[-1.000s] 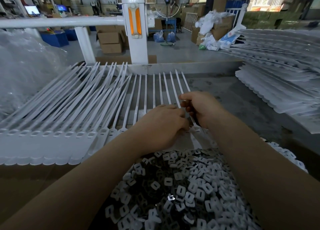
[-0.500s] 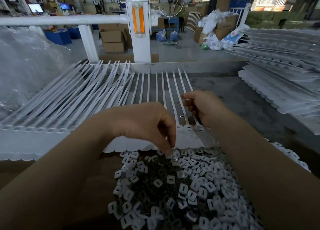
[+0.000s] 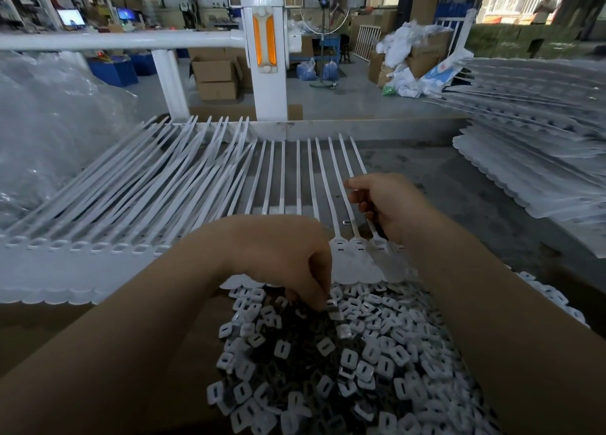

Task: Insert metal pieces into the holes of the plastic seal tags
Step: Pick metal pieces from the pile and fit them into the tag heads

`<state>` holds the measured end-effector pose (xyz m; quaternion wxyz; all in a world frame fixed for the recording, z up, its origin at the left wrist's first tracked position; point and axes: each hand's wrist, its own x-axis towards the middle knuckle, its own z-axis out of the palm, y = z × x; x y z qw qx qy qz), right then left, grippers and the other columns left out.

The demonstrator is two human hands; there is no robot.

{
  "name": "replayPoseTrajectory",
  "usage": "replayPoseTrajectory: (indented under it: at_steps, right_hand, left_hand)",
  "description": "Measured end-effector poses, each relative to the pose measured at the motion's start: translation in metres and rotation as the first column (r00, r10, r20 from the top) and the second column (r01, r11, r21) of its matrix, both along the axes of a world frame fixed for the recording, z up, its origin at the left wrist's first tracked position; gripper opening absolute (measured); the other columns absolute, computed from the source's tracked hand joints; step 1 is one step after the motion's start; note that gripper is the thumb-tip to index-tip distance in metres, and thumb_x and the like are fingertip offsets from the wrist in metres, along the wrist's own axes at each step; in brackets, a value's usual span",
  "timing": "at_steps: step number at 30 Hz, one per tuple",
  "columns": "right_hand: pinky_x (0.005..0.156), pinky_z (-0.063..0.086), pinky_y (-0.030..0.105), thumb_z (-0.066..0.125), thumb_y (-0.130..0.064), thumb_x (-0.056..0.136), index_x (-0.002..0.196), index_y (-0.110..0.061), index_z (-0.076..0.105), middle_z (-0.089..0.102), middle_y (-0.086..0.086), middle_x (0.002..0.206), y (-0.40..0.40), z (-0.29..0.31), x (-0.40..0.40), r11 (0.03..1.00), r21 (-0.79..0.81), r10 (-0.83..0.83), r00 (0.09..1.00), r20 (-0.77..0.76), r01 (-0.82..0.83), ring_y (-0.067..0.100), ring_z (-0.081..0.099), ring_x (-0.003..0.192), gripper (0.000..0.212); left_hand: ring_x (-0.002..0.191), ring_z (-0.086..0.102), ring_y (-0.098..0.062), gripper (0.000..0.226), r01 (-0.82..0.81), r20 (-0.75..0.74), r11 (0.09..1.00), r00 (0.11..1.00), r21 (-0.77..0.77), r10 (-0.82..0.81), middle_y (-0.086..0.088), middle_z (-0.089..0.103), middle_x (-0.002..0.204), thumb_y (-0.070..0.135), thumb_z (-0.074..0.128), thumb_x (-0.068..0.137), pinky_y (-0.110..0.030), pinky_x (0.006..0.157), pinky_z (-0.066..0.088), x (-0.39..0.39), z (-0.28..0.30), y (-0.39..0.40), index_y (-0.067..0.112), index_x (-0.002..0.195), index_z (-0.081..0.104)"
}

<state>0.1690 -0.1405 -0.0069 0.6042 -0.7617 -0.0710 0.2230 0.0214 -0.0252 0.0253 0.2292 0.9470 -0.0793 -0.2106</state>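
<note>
Left hand [image 3: 282,257] reaches down into the heap of metal pieces [image 3: 344,352], fingers curled, fingertips [image 3: 319,300] pinching at one small shiny piece on the near edge of the heap; the grip itself is partly hidden under the knuckles. The heap of small squarish slotted pieces, white and dark mixed, lies below and nearer the person than both hands, between the two forearms. Right hand [image 3: 387,205] sits farther out and to the right of the left hand, fingers curled around the strap of the outermost plastic seal tag [image 3: 357,185], holding it above the grey bench [image 3: 459,198]. The flat heads of the tags [image 3: 355,247] lie just between the two hands, slots showing, touching the far edge of the heap. More white seal tags [image 3: 147,198] fan out to the left of the left hand, straps pointing away, heads in a row along the near edge. To the right of the right hand, well apart, rises a stack of tag sheets [image 3: 541,146]. Left of everything bulges a clear plastic bag [image 3: 49,133]. Beyond the hands stands a white railing post [image 3: 265,57].
</note>
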Motion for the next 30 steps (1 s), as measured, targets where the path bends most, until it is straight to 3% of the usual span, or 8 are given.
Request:
replayPoseTrajectory:
  at_steps: [4, 6, 9, 12, 17, 21, 25, 30]
  right_hand:
    - [0.056, 0.037, 0.025, 0.065, -0.023, 0.088, 0.102, -0.012, 0.070, 0.068, -0.004, 0.073, -0.002, 0.001, -0.002, 0.997, -0.030, 0.080, 0.987, 0.140, -0.076, 0.011, 0.050, 0.065, 0.019]
    - [0.056, 0.038, 0.025, 0.066, -0.024, 0.088, 0.098, -0.016, 0.071, 0.071, -0.006, 0.074, -0.004, 0.003, -0.004, 0.986, -0.033, 0.169, 0.963, 0.211, -0.166, 0.010, 0.054, 0.066, 0.014]
    - [0.062, 0.041, 0.027, 0.066, -0.025, 0.088, 0.094, -0.020, 0.072, 0.074, -0.006, 0.077, -0.005, 0.005, -0.007, 0.952, -0.058, 0.306, 0.917, 0.258, -0.301, 0.009, 0.057, 0.068, 0.009]
    - [0.070, 0.043, 0.031, 0.066, -0.026, 0.088, 0.092, -0.023, 0.073, 0.074, -0.006, 0.080, -0.004, 0.006, -0.011, 0.913, -0.121, 0.407, 0.871, 0.274, -0.389, 0.011, 0.058, 0.074, 0.009]
    - [0.069, 0.040, 0.030, 0.066, -0.024, 0.088, 0.089, -0.021, 0.072, 0.073, -0.005, 0.078, -0.004, 0.007, -0.014, 0.882, -0.091, 0.469, 0.840, 0.275, -0.463, 0.009, 0.055, 0.071, 0.007]
    - [0.068, 0.040, 0.029, 0.067, -0.026, 0.087, 0.086, -0.022, 0.073, 0.072, -0.004, 0.078, -0.004, 0.006, -0.014, 0.870, -0.069, 0.486, 0.827, 0.284, -0.488, 0.007, 0.055, 0.069, 0.007]
    - [0.067, 0.041, 0.029, 0.068, -0.032, 0.080, 0.075, -0.026, 0.075, 0.072, -0.004, 0.076, -0.004, 0.005, -0.014, 0.856, -0.064, 0.507, 0.811, 0.292, -0.513, 0.006, 0.056, 0.067, 0.010]
    - [0.065, 0.042, 0.029, 0.066, -0.036, 0.071, 0.077, -0.019, 0.071, 0.070, -0.003, 0.071, -0.003, 0.005, -0.013, 0.877, -0.029, 0.466, 0.835, 0.291, -0.479, 0.006, 0.056, 0.062, 0.019]
  left_hand:
    - [0.069, 0.070, -0.003, 0.004, -0.239, 0.116, 0.910, 0.949, -0.339, 0.292, 0.006, 0.075, 0.079, 0.023, 0.073, 0.085, -0.012, 0.059, 0.051, 0.003, 0.002, 0.012, 0.020, 0.088, 0.074]
    - [0.072, 0.071, -0.008, 0.007, -0.391, 0.048, 0.727, 0.863, -0.565, 0.502, 0.001, 0.076, 0.081, 0.018, 0.073, 0.084, -0.014, 0.060, 0.052, 0.005, -0.002, 0.019, 0.015, 0.091, 0.073]
    - [0.080, 0.074, -0.015, 0.020, -0.497, -0.168, 0.395, 0.761, -0.773, 0.627, -0.006, 0.077, 0.090, 0.019, 0.074, 0.075, -0.020, 0.061, 0.055, 0.007, -0.008, 0.026, 0.011, 0.093, 0.069]
    - [0.083, 0.075, -0.018, 0.019, -0.516, -0.266, 0.223, 0.709, -0.827, 0.653, -0.010, 0.077, 0.093, 0.016, 0.073, 0.074, -0.021, 0.059, 0.056, 0.009, -0.012, 0.029, 0.011, 0.091, 0.069]
    - [0.060, 0.065, -0.008, 0.022, -0.526, -0.269, 0.196, 0.678, -0.828, 0.684, -0.003, 0.072, 0.075, 0.016, 0.076, 0.066, -0.018, 0.051, 0.052, 0.009, -0.015, 0.026, 0.011, 0.087, 0.071]
    - [0.064, 0.069, -0.011, 0.024, -0.520, -0.272, 0.186, 0.680, -0.834, 0.681, -0.005, 0.073, 0.076, 0.016, 0.076, 0.065, -0.019, 0.055, 0.055, 0.009, -0.015, 0.025, 0.010, 0.088, 0.071]
    - [0.070, 0.072, -0.014, 0.010, -0.527, -0.264, 0.213, 0.687, -0.823, 0.677, -0.009, 0.075, 0.082, 0.010, 0.072, 0.080, -0.021, 0.057, 0.056, 0.010, -0.015, 0.025, 0.009, 0.090, 0.071]
    - [0.061, 0.067, -0.011, 0.007, -0.534, -0.220, 0.255, 0.671, -0.806, 0.708, -0.005, 0.074, 0.076, 0.012, 0.067, 0.090, -0.020, 0.052, 0.052, 0.011, -0.013, 0.027, 0.007, 0.089, 0.071]
